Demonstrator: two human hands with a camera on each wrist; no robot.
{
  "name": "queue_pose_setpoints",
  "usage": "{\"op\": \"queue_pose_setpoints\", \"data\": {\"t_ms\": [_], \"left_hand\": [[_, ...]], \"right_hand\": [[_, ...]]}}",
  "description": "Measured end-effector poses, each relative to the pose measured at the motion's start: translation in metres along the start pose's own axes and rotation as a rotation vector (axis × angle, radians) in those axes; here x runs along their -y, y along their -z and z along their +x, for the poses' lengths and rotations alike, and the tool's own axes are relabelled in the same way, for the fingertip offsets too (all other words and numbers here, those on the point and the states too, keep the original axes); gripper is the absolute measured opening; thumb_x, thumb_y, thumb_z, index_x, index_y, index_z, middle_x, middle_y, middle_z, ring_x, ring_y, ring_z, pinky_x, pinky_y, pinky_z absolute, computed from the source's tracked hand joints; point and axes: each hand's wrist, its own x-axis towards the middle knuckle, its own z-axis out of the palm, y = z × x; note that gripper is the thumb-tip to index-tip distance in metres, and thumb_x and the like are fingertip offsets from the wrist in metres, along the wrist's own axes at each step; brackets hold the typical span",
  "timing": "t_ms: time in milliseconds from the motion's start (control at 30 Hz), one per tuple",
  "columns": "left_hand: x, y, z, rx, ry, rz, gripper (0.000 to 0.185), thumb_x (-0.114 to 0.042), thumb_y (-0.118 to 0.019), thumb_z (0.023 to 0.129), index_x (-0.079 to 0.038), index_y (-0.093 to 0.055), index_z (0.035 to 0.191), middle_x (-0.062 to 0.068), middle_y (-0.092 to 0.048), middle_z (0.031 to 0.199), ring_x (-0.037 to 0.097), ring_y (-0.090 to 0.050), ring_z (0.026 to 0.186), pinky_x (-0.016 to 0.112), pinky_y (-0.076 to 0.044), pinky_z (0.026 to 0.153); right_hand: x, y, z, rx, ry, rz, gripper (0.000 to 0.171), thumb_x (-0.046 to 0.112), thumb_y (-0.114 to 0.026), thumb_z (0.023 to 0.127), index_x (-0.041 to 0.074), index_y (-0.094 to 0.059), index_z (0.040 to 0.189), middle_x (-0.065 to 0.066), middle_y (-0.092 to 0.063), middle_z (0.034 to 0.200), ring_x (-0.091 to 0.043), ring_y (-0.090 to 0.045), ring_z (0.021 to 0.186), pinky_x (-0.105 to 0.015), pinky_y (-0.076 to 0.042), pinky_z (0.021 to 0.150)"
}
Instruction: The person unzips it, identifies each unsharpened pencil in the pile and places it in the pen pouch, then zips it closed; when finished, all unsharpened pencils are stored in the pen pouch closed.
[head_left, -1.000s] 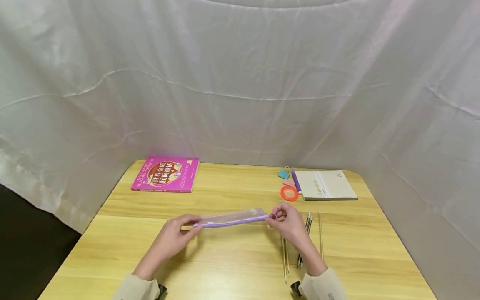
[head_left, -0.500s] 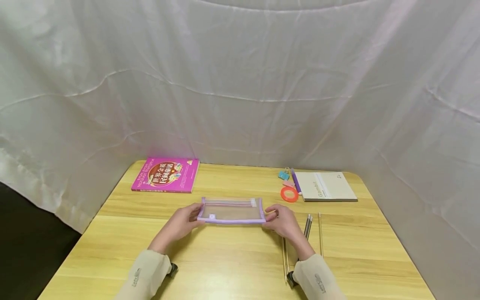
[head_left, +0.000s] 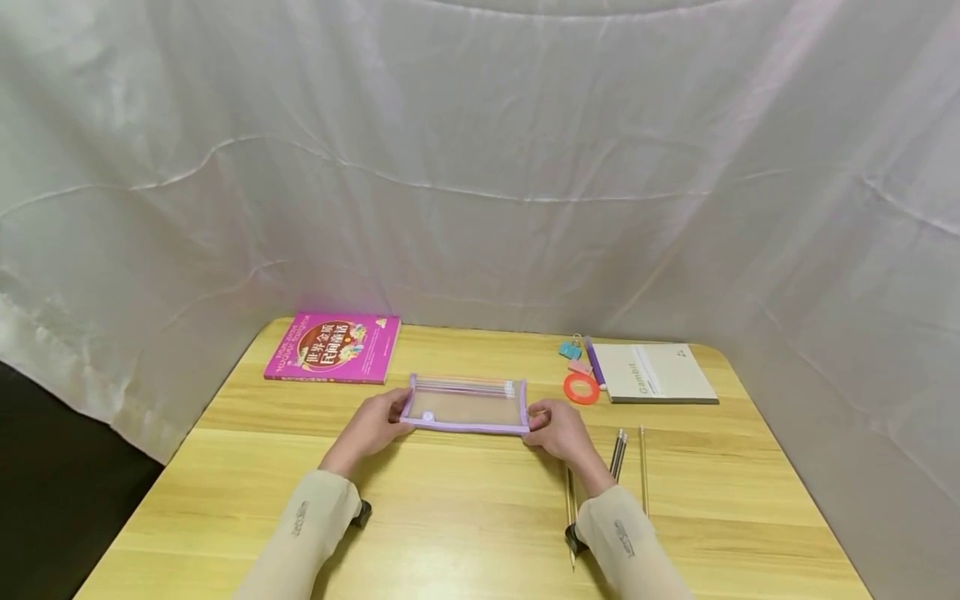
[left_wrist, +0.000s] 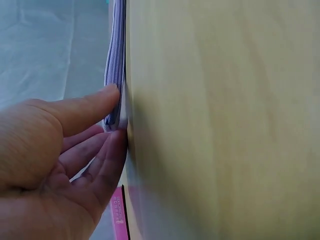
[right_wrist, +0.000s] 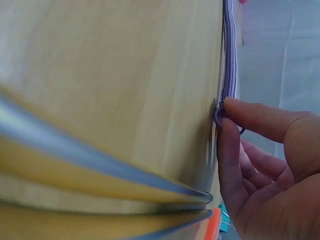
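Where the two sleeves enter at the near edge of the table (head_left: 465,533), four pencils (head_left: 618,454) lie just right of the right forearm. One clear pouch (head_left: 467,407) lies flat mid-table between both hands. The left hand (head_left: 377,421) pinches its left end, thumb above, fingers beneath. The right hand (head_left: 558,429) pinches its right end at the zipper ring. Farther back: one pink book (head_left: 332,347), one notebook (head_left: 652,372), one orange tape ring (head_left: 581,387), one blue clip (head_left: 567,350).

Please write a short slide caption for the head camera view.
Both hands, left hand and right hand, hold a clear pencil pouch flat on the wooden table.
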Motion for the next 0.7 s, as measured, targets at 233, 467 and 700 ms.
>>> {"op": "queue_pose_setpoints", "data": {"t_ms": [233, 467, 700], "left_hand": [[-0.0036, -0.0023, 0.0040, -0.036, 0.012, 0.040, 0.060, -0.003, -0.078, 0.089, 0.004, -0.055, 0.144, 0.020, -0.072, 0.116, 0.028, -0.068, 0.101, 0.050, -0.057, 0.096], [-0.0049, -0.0035, 0.0034, -0.041, 0.029, 0.047, 0.059, -0.004, -0.077, 0.091, 0.002, -0.055, 0.145, 0.020, -0.071, 0.119, 0.028, -0.067, 0.100, 0.049, -0.057, 0.096], [-0.0054, -0.0035, 0.0044, -0.042, 0.033, 0.049, 0.059, -0.004, -0.078, 0.090, 0.002, -0.055, 0.145, 0.016, -0.071, 0.111, 0.024, -0.065, 0.094, 0.046, -0.058, 0.091]], "right_hand": [[0.0010, -0.0017, 0.0050, 0.004, -0.026, 0.038, 0.047, -0.008, -0.084, 0.076, -0.004, -0.068, 0.120, -0.010, -0.069, 0.089, -0.016, -0.060, 0.073, -0.023, -0.056, 0.058], [0.0021, -0.0034, 0.0055, 0.003, -0.039, 0.029, 0.047, -0.009, -0.083, 0.077, -0.003, -0.067, 0.121, -0.010, -0.067, 0.089, -0.016, -0.060, 0.071, -0.024, -0.057, 0.056], [0.0028, -0.0020, 0.0061, -0.005, -0.031, 0.015, 0.048, -0.009, -0.084, 0.076, -0.003, -0.068, 0.121, -0.011, -0.067, 0.090, -0.017, -0.060, 0.073, -0.025, -0.057, 0.058]]}}
